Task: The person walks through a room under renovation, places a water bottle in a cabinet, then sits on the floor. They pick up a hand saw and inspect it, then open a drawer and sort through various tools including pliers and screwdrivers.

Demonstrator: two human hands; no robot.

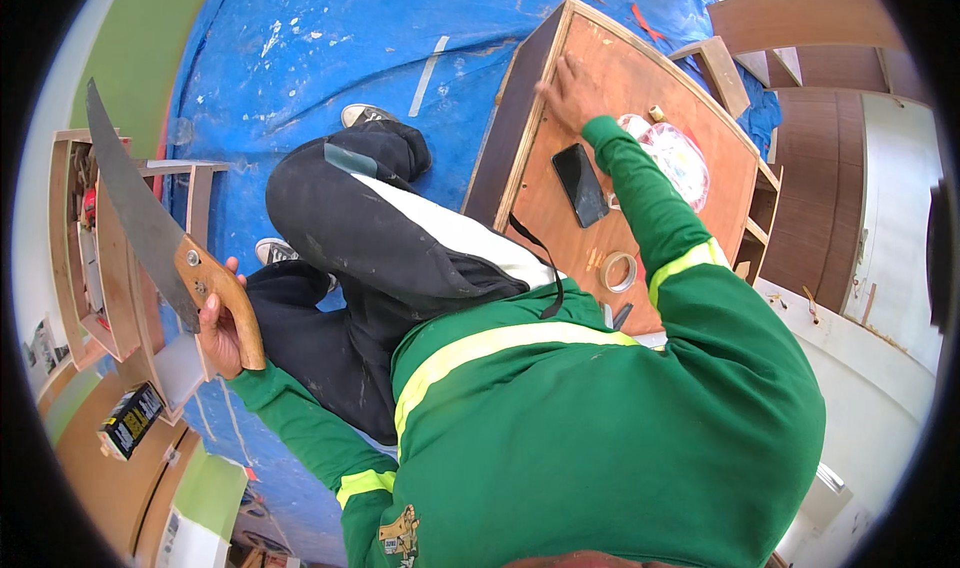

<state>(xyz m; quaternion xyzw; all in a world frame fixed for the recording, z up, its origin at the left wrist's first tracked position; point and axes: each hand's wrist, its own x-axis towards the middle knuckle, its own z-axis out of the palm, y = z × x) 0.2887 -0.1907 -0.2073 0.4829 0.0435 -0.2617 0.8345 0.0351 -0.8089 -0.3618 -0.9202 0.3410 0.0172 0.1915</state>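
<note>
My left hand [222, 333] is wrapped round the wooden handle of a handsaw [135, 193], off to my left. Its broad grey blade points up and away from me, clear of any wood. My right hand [572, 93] rests, fingers apart, near the far left edge of a wooden cabinet [590, 243] lying with a plywood face up. Nothing shows in that hand. Below it on the plywood lies a black phone [579, 185]. A clear plastic bag [680, 163] is beside my right sleeve, partly hidden, and a roll of tape [618, 271] is closer to me.
A blue tarp [310, 48] covers the floor under my shoes. To the left stands an open wooden frame [85, 248] holding tools, with a black and yellow box [131, 420] nearby. Wooden panels [815, 18] and a white surface [840, 348] are on the right.
</note>
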